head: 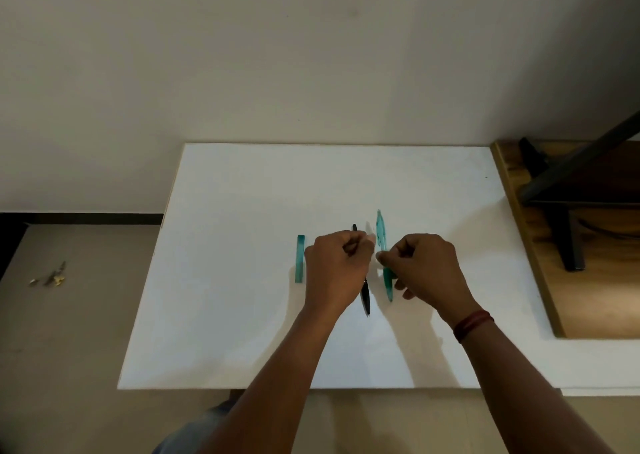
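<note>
We see both hands working near the middle of the white table (242, 280), each with a pen. The left hand (337, 270) has its grip curled tight round a black pen (365, 299). The pen runs roughly from 12 to 6 o'clock, with its far end showing above the knuckles and its near end sticking out below the wrist. We cannot tell whether that pen touches the table.

The right hand (429, 273), at 3 o'clock of the left and just beside it, pinches a teal pen (381, 232) between thumb and fingertips, and the other fingers are folded in. This pen also points from 12 to 6 o'clock and stands nearly parallel to the black one, a narrow gap apart. Its far tip reaches further toward 12 than the black pen's.

At 9 o'clock of the left hand, just beside its knuckles, a teal strip (300, 259) lies flat on the table, lined up the same way as the pens, with nothing touching it.

A red thread band (472, 324) circles the right wrist. At 3 o'clock of the table we see a wooden board (519, 239) carrying a black stand (568, 232). On the floor at 9 o'clock lie a few small scraps (52, 277).
</note>
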